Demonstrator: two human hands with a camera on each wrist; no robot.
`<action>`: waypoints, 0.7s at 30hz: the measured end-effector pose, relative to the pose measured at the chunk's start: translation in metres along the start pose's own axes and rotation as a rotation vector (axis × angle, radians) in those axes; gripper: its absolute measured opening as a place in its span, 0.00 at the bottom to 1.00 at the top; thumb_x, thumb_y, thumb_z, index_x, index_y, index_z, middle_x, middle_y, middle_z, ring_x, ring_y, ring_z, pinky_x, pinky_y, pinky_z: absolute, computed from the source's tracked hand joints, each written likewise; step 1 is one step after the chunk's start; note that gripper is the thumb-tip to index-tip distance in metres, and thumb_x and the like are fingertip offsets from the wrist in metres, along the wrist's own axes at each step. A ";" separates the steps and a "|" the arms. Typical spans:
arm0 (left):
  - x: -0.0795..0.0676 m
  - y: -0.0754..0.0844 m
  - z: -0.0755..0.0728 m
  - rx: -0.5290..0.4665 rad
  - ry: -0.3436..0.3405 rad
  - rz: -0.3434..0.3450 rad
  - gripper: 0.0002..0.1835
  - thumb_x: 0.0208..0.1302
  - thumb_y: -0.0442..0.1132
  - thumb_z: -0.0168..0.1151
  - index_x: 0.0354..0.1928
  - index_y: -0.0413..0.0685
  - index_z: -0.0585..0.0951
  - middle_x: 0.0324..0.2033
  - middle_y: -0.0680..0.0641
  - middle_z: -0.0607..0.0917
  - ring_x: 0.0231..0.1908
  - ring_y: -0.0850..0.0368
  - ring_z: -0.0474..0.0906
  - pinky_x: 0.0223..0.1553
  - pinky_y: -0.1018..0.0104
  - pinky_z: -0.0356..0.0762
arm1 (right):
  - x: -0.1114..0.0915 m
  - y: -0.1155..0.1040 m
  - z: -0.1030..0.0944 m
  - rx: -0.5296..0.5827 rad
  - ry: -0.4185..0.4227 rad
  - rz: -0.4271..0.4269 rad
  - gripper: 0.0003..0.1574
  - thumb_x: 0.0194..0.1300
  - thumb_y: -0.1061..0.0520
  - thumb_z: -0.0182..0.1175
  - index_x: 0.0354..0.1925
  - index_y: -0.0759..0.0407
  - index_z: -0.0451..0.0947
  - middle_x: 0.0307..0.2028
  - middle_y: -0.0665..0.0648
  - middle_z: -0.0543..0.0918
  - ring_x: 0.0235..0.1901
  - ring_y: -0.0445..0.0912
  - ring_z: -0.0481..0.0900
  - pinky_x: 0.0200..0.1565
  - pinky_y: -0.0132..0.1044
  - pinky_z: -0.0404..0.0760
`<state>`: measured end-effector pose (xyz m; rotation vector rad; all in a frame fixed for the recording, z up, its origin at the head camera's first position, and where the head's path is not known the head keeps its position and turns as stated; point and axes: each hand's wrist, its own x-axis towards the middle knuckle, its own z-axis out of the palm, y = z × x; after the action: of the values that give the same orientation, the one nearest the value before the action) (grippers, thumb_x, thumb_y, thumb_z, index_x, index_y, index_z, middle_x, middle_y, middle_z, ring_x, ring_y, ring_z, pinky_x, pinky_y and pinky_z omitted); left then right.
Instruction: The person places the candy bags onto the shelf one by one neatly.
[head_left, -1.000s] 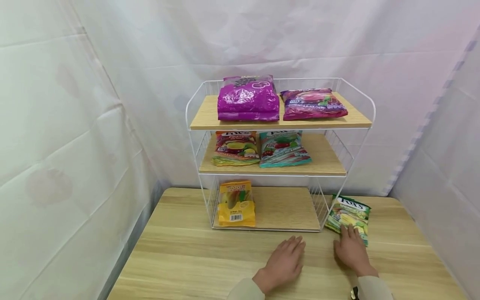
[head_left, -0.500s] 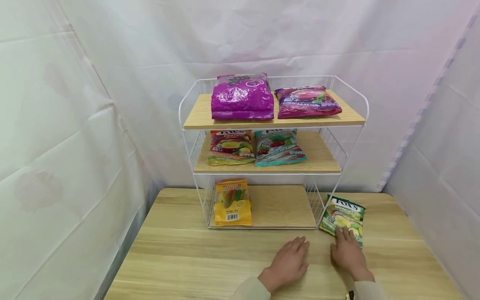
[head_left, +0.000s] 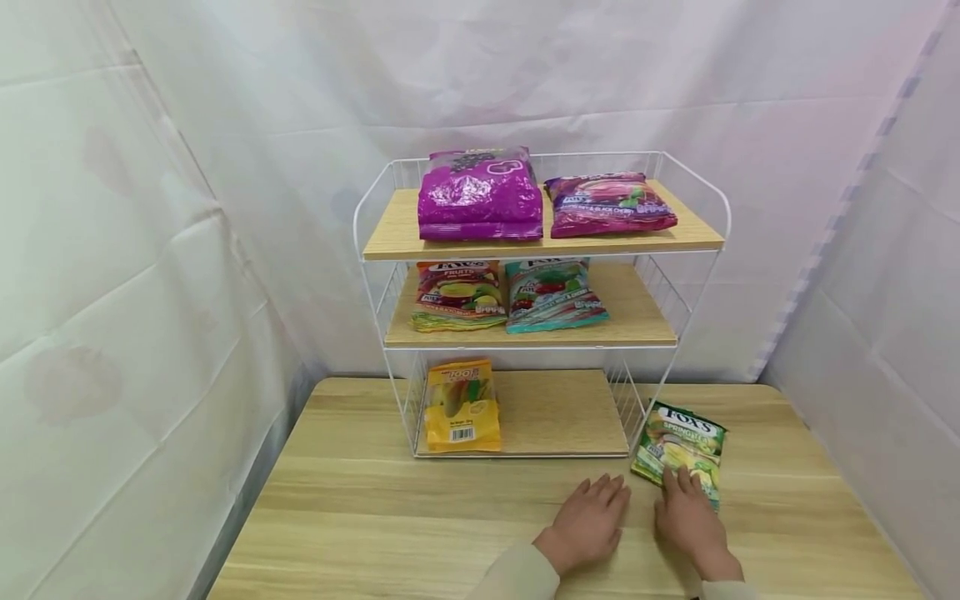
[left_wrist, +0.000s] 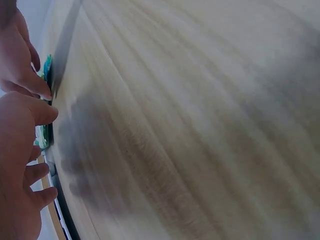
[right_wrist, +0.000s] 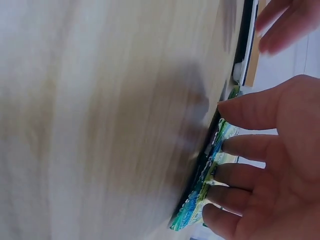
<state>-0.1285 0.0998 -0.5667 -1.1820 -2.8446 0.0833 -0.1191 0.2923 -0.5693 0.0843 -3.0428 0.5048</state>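
Note:
A green Fox's candy bag (head_left: 681,444) lies flat on the wooden table at the right foot of the shelf rack. The right hand (head_left: 690,521) reaches over its near edge, fingertips on the wrapper. In the right wrist view those fingers are extended along the bag's crinkled edge (right_wrist: 192,209), the thumb beside it, not curled round it. Left of it, the left hand (head_left: 588,521) is held low at the table with nothing in it, fingers loosely extended toward the bag. The left wrist view shows the left hand (left_wrist: 17,165) with fingers apart, a shadow beneath.
A white wire rack with wooden shelves (head_left: 555,412) stands at the back. It holds a purple bag (head_left: 480,196) and a magenta bag (head_left: 611,206) on top, red (head_left: 459,296) and teal (head_left: 555,296) bags mid-level, and a yellow bag (head_left: 462,412) below. White cloth (head_left: 247,92) surrounds the table.
The green candy bag has slid toward the person under the right hand's fingertips. The left hand has shifted slightly right, closer to the right hand. The head view has turned a little.

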 end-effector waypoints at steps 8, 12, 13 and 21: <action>0.011 0.002 0.007 0.061 -0.009 -0.001 0.28 0.71 0.52 0.47 0.70 0.57 0.64 0.69 0.55 0.63 0.67 0.59 0.60 0.64 0.62 0.62 | -0.013 -0.008 0.001 -0.006 -0.026 0.013 0.34 0.63 0.61 0.57 0.62 0.80 0.62 0.60 0.85 0.59 0.59 0.80 0.55 0.58 0.68 0.60; 0.013 0.005 0.011 0.056 -0.013 -0.018 0.28 0.70 0.53 0.49 0.70 0.58 0.65 0.69 0.56 0.63 0.67 0.60 0.60 0.64 0.62 0.63 | -0.017 -0.011 -0.001 0.017 -0.064 0.044 0.35 0.64 0.60 0.56 0.63 0.78 0.61 0.62 0.84 0.57 0.60 0.79 0.54 0.59 0.68 0.59; 0.014 0.005 0.013 0.059 -0.014 -0.022 0.28 0.69 0.54 0.49 0.70 0.58 0.65 0.69 0.56 0.63 0.67 0.60 0.59 0.64 0.62 0.63 | -0.018 -0.012 -0.002 0.018 -0.068 0.046 0.35 0.64 0.60 0.56 0.63 0.78 0.61 0.62 0.84 0.57 0.60 0.79 0.54 0.58 0.68 0.59; 0.018 0.013 0.014 0.110 -0.036 -0.008 0.27 0.70 0.51 0.49 0.70 0.63 0.63 0.70 0.59 0.60 0.68 0.60 0.56 0.66 0.65 0.57 | -0.024 -0.020 -0.005 0.043 -0.119 0.067 0.33 0.66 0.60 0.55 0.63 0.79 0.62 0.61 0.84 0.57 0.59 0.79 0.55 0.55 0.71 0.62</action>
<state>-0.1331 0.1218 -0.5809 -1.1591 -2.8334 0.2601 -0.0936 0.2761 -0.5596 0.0146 -3.1598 0.5913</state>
